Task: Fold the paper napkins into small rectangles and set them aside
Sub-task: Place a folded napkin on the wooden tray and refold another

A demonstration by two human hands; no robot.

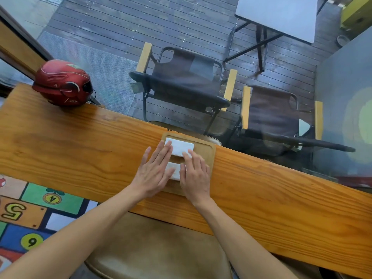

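Note:
A wooden tray [207,153] lies on the long wooden counter [80,150]. On its far part rests a white folded napkin [180,147], a small rectangle. Closer to me lies a second white napkin [174,171], mostly covered by my hands. My left hand [154,174] lies flat with straight fingers, its fingertips reaching the far napkin's left edge. My right hand [196,177] lies flat too, pressing the near napkin, with its index fingertip touching the far one.
A red helmet [63,83] sits at the counter's far left. Beyond a glass pane stand two dark folding chairs [187,81] and a grey table [281,17]. A tan chair seat [161,250] lies below the counter's near edge, and a numbered play mat [30,214] covers the floor at left.

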